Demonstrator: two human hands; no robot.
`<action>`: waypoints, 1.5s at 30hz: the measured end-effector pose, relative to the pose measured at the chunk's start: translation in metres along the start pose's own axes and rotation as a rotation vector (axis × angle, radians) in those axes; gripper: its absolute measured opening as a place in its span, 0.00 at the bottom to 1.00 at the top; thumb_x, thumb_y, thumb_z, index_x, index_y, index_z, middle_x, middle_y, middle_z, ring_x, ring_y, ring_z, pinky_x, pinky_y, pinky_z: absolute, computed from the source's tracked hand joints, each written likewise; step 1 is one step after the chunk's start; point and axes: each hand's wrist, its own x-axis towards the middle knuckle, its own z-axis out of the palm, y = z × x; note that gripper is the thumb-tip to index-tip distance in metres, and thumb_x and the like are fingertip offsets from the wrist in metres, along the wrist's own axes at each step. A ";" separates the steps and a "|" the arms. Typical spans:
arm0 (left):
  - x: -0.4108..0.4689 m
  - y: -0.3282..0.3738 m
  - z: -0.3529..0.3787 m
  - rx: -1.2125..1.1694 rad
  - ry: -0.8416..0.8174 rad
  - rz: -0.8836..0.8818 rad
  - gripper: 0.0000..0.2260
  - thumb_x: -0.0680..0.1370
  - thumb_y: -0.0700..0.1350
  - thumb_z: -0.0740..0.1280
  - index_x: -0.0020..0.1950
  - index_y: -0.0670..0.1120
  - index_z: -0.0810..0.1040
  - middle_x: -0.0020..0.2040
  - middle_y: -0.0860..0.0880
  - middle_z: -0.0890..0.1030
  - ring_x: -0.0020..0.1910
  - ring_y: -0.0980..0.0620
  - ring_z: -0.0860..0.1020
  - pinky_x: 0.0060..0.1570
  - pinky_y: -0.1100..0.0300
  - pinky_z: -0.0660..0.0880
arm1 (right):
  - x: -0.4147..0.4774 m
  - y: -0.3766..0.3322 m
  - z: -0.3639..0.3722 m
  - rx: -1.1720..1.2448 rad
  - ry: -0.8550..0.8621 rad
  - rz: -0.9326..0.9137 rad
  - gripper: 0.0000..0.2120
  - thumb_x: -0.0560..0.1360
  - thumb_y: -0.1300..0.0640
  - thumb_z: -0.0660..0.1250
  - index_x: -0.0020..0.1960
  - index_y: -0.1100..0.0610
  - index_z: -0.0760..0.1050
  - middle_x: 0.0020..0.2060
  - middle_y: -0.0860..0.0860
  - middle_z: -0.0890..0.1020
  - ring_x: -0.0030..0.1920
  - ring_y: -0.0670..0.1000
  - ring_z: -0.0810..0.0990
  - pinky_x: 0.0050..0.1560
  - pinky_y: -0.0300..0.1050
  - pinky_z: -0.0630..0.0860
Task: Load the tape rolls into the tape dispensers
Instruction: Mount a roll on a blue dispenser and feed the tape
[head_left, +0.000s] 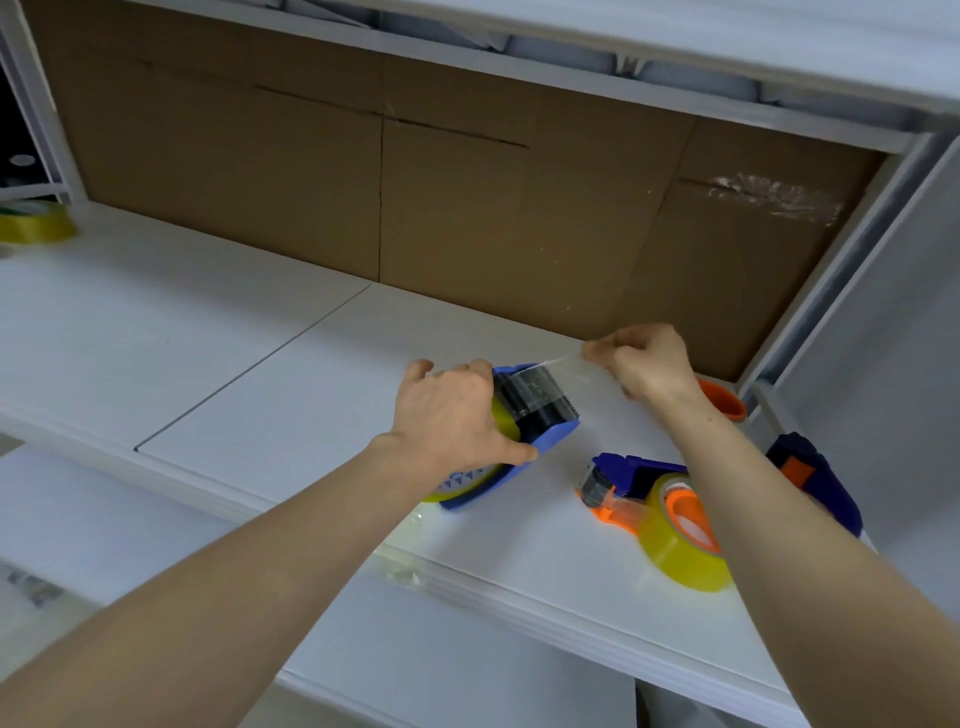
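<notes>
A blue tape dispenser (545, 421) lies on the white shelf (311, 395), with a yellowish tape roll (506, 423) seated in it. My left hand (452, 415) presses down on the dispenser and covers most of the roll. My right hand (644, 364) pinches the clear tape end (558, 366), which is stretched out from the dispenser's toothed front. To the right lies a second dispenser (631, 475), blue and orange, holding another yellowish roll (680, 540) on an orange hub.
An orange roll core (724, 400) sits behind my right wrist. A dark blue and orange dispenser (815, 478) lies at the far right. A spare yellow tape roll (36, 221) rests at the far left. Cardboard (415, 182) lines the shelf's back.
</notes>
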 end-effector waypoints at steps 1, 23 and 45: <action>0.000 -0.001 0.000 -0.010 0.008 -0.003 0.36 0.61 0.70 0.68 0.58 0.45 0.72 0.49 0.51 0.81 0.49 0.50 0.79 0.65 0.53 0.61 | 0.000 0.001 0.003 0.030 -0.010 0.037 0.05 0.73 0.56 0.70 0.40 0.57 0.78 0.28 0.51 0.73 0.27 0.49 0.68 0.28 0.42 0.66; -0.005 -0.029 -0.002 -0.225 0.099 -0.110 0.37 0.60 0.70 0.70 0.59 0.45 0.73 0.44 0.51 0.79 0.45 0.49 0.75 0.64 0.54 0.67 | -0.006 0.003 0.060 0.513 -0.117 0.302 0.08 0.79 0.59 0.61 0.47 0.61 0.76 0.49 0.60 0.82 0.46 0.55 0.80 0.50 0.47 0.79; 0.004 -0.021 -0.004 -0.260 0.082 -0.138 0.31 0.60 0.68 0.72 0.51 0.46 0.74 0.40 0.53 0.76 0.45 0.48 0.78 0.45 0.58 0.72 | -0.030 0.000 0.054 0.785 -0.401 0.327 0.16 0.79 0.49 0.58 0.56 0.60 0.75 0.54 0.59 0.81 0.53 0.55 0.79 0.63 0.52 0.72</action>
